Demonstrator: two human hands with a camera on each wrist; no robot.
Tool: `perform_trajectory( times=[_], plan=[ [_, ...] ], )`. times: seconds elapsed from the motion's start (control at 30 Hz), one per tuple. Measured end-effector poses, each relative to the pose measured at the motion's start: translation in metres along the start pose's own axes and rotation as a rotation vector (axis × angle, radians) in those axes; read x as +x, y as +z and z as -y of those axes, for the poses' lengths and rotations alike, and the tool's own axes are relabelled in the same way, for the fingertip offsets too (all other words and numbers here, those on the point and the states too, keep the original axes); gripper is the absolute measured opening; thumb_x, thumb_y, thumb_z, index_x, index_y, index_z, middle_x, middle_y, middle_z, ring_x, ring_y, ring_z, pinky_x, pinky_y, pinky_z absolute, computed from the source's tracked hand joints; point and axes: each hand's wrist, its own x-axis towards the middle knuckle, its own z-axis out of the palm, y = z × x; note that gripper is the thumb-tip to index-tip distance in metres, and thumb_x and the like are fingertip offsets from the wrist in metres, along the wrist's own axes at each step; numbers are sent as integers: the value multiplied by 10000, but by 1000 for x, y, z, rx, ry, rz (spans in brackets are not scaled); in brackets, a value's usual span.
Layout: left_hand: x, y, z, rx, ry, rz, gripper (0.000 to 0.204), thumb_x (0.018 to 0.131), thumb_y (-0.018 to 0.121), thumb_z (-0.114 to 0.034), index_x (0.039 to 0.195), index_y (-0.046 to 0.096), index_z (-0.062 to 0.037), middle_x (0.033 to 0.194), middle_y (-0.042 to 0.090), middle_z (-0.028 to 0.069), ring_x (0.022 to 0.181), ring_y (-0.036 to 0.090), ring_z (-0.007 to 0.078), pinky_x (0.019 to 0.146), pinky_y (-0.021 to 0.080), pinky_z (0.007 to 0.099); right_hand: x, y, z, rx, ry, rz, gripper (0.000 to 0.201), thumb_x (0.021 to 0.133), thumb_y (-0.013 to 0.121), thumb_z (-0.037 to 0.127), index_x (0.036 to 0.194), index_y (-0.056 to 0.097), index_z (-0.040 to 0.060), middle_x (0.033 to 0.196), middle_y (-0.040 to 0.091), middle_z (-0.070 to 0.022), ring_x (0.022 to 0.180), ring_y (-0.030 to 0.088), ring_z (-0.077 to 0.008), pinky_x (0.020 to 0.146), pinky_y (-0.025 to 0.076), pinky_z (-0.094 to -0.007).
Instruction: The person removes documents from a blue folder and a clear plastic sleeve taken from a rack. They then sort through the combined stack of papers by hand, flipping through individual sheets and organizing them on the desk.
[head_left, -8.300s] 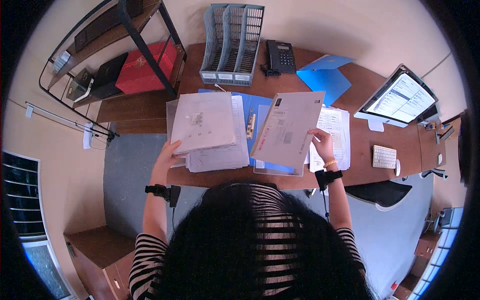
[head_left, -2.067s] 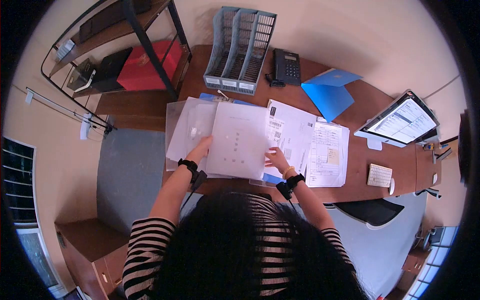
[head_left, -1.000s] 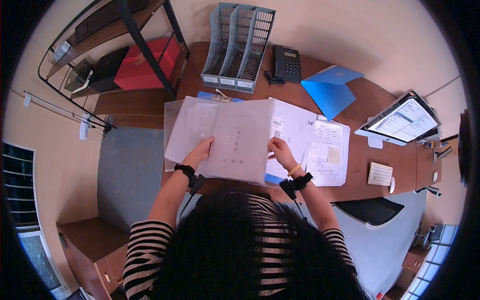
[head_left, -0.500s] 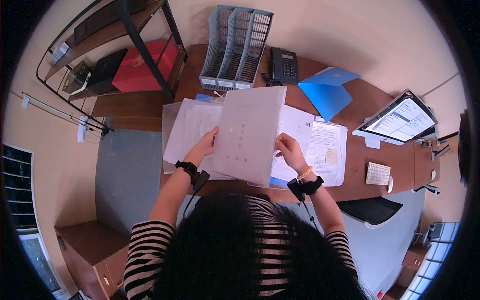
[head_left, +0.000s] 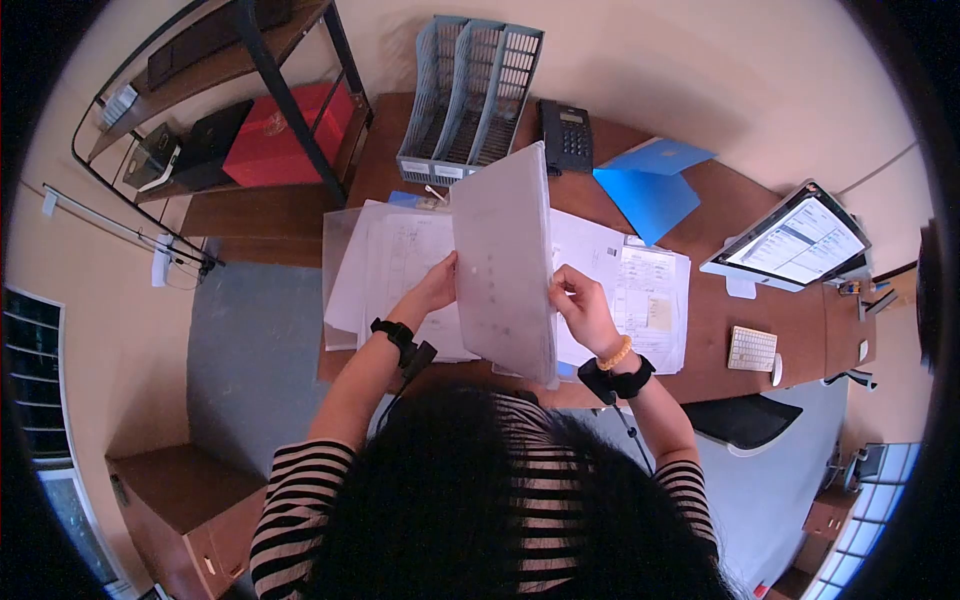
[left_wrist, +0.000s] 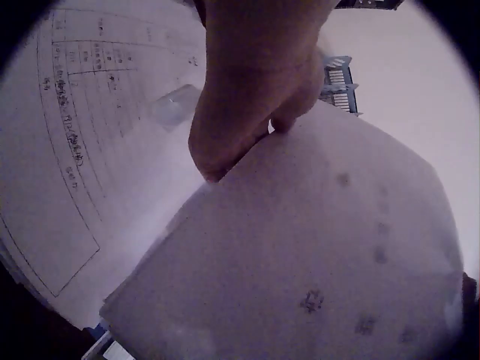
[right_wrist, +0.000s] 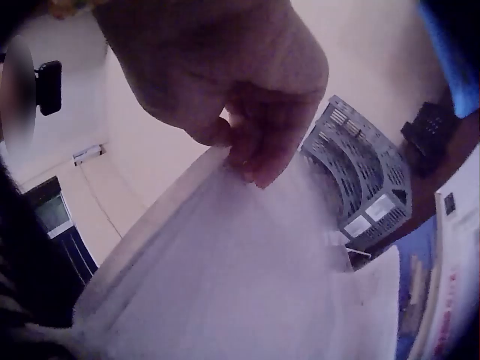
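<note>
Both hands hold a white stack of papers (head_left: 502, 262) tilted up above the desk, its faintly printed cover facing left. The left hand (head_left: 436, 286) grips its left edge; in the left wrist view the fingers (left_wrist: 232, 142) close over that edge. At the opposite edge the right hand (head_left: 584, 312) pinches with thumb and fingertips, as the right wrist view also shows on the pale sheets (right_wrist: 247, 277). Beneath lie loose printed sheets (head_left: 400, 255) on the left and a large white envelope (head_left: 585, 240) on the right, partly hidden by the stack and right hand.
A grey three-slot file rack (head_left: 465, 100) and a black telephone (head_left: 566, 135) stand at the back. A blue folder (head_left: 655, 190), monitor (head_left: 795, 240), keyboard (head_left: 752, 348) and mouse (head_left: 777, 370) are to the right. More forms (head_left: 655, 290) lie beside the envelope.
The hands lifted the stack from over the papers and turned it to a steeper tilt, its right edge raised. Earlier the right hand held an envelope, which lies on the desk now.
</note>
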Motion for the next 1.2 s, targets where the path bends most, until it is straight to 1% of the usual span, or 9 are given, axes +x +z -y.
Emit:
perform_trajectory(
  times=[0.3, 0.37, 0.5, 0.57, 0.63, 0.83, 1.0, 1.07, 1.2],
  plan=[
    [6, 12, -2, 135, 86, -196, 467, 882, 213, -393, 1183, 362, -69, 1146, 438, 77, 1040, 431, 219, 888, 342, 415, -1, -9, 18, -26, -49, -38, 67, 765, 458, 23, 710, 448, -13, 607, 468, -33, 583, 459, -66, 520, 420, -212],
    [6, 18, -8, 76, 137, -307, 457, 889, 251, -338, 1114, 393, 34, 1085, 472, 116, 968, 472, 191, 832, 390, 333, -1, -11, 15, -13, -55, -52, 68, 764, 459, 23, 709, 447, -14, 606, 471, -33, 585, 465, -70, 528, 425, -214],
    [10, 4, -5, 154, 221, -388, 460, 886, 250, -356, 1103, 413, 15, 1048, 492, 128, 957, 489, 222, 832, 398, 379, -5, -21, 15, -89, -48, -87, 73, 774, 446, 23, 709, 442, -10, 613, 479, -33, 602, 507, -89, 542, 439, -222],
    [9, -4, -2, 187, 351, -527, 456, 874, 300, -345, 988, 481, 58, 897, 547, 133, 780, 540, 190, 683, 448, 313, -7, -23, 13, -42, -26, -100, 80, 782, 434, 24, 708, 437, -7, 613, 479, -36, 614, 529, -101, 540, 442, -223],
    [-1, -5, -3, 291, 351, -578, 449, 873, 305, -342, 985, 479, 57, 889, 549, 127, 789, 539, 195, 695, 445, 318, -10, -25, 10, 8, -2, -112, 89, 790, 422, 24, 707, 433, -5, 614, 479, -39, 626, 552, -112, 539, 445, -224],
    [-11, -19, 3, 422, 426, -747, 448, 864, 320, -336, 897, 508, 69, 783, 563, 110, 686, 537, 177, 619, 439, 307, -19, -26, -32, 130, 194, -115, 113, 821, 384, 60, 716, 402, 22, 649, 499, -61, 656, 593, -176, 504, 480, -242],
    [-16, -35, 14, 571, 401, -849, 470, 856, 330, -340, 816, 531, 83, 672, 559, 120, 600, 531, 198, 566, 416, 322, -31, -11, -75, 376, 452, -68, 133, 836, 411, 161, 837, 391, 30, 767, 553, -145, 670, 597, -263, 498, 508, -322],
    [-1, -64, 30, 567, 526, -850, 459, 853, 341, -331, 789, 533, 81, 640, 549, 132, 564, 523, 218, 545, 400, 344, -35, -4, -90, 430, 568, -42, 210, 830, 438, 170, 945, 407, -3, 869, 559, -195, 685, 594, -278, 534, 513, -343],
    [-15, -32, 16, 720, 441, -917, 451, 847, 356, -325, 783, 532, 85, 660, 557, 161, 563, 523, 241, 558, 398, 358, -50, 7, -129, 522, 641, -17, 264, 818, 453, 153, 1013, 429, -23, 868, 560, -170, 714, 587, -255, 571, 510, -319]
  ],
)
